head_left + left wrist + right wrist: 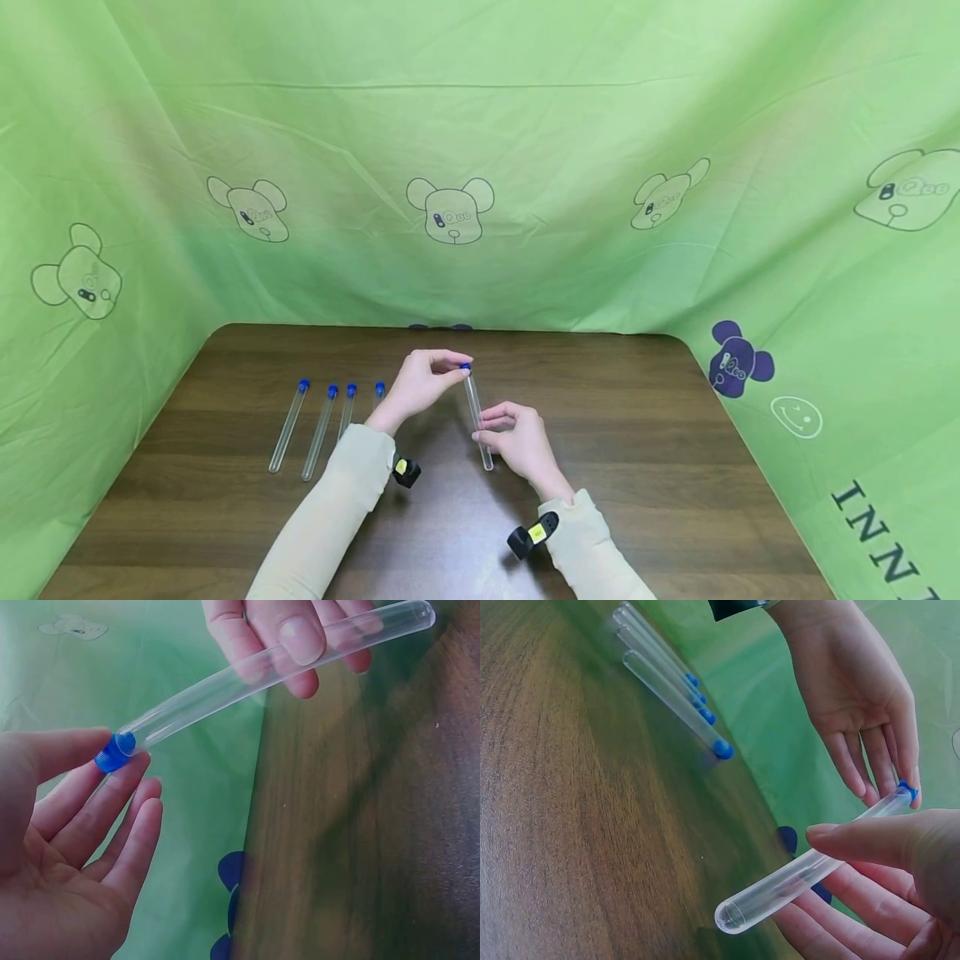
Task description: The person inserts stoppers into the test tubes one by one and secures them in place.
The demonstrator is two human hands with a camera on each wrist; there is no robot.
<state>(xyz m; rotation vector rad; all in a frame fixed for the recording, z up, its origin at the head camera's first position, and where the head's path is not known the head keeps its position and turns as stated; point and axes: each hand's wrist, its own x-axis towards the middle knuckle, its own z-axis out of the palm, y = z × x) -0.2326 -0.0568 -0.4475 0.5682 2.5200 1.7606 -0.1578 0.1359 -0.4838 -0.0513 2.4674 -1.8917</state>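
A clear test tube (pixel 217 696) with a blue cap (pixel 115 753) at its mouth is held slantwise above the table, cap end up and away from me. My left hand (pixel 422 383) pinches the cap between thumb and fingertips, the other fingers fairly straight. Lower down, my right hand (pixel 522 437) holds the tube's body between thumb and fingers, its rounded end sticking out beyond them. In the left wrist view the cap looks slightly tilted against the tube; how far in it sits, I cannot tell.
Several capped test tubes (pixel 676 703) lie on the brown wooden table (pixel 645 467) to the left, blue caps toward the far edge. My left arm partly covers some of them. A green printed cloth (pixel 555 275) hangs behind and at both sides.
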